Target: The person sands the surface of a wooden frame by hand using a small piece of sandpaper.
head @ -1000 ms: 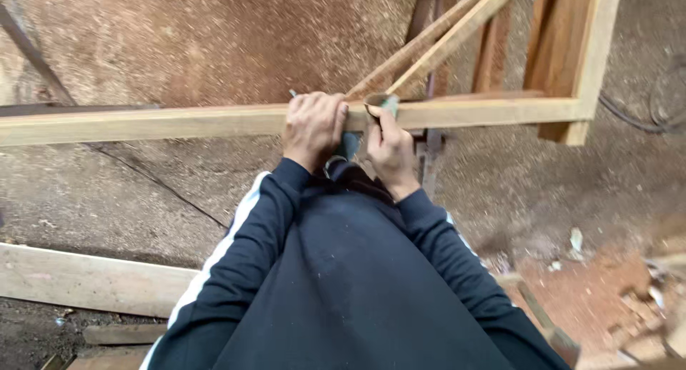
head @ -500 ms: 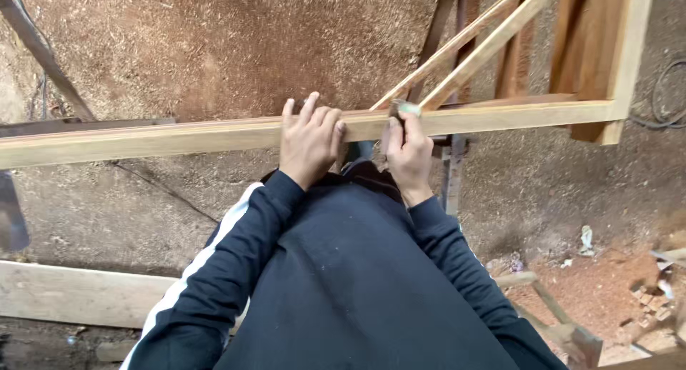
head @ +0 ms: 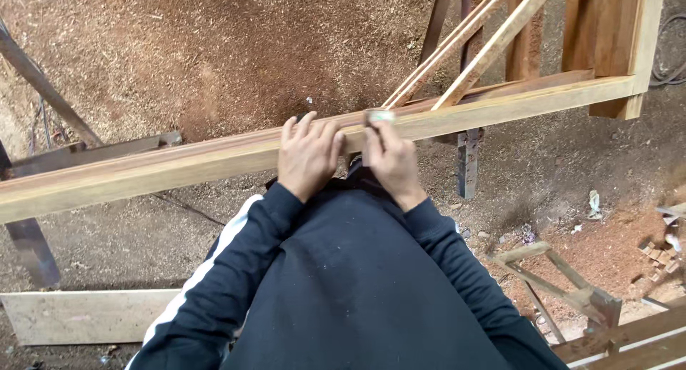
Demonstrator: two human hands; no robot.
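Observation:
A long pale wooden beam (head: 179, 161) runs across the view at waist height, rising toward the right. My left hand (head: 307, 156) lies flat on its near face with the fingers spread along the top edge. Just to the right, my right hand (head: 389, 156) presses a small folded piece of sandpaper (head: 379, 116) against the beam's top edge, fingers closed on it. Both dark sleeves, the left one with a white stripe, reach up from the bottom of the view.
Two thin slats (head: 471, 56) lean diagonally over the beam toward a reddish wooden frame (head: 614, 41) at the top right. Sawdust covers the ground. A flat board (head: 78, 316) lies at lower left, a metal post (head: 468, 163) stands under the beam, and wood scraps (head: 564, 284) lie at lower right.
Both hands have slid left along the beam with the sandpaper, and the left hand has flattened with fingers spread. The view has tilted, so the beam sits lower and slanted.

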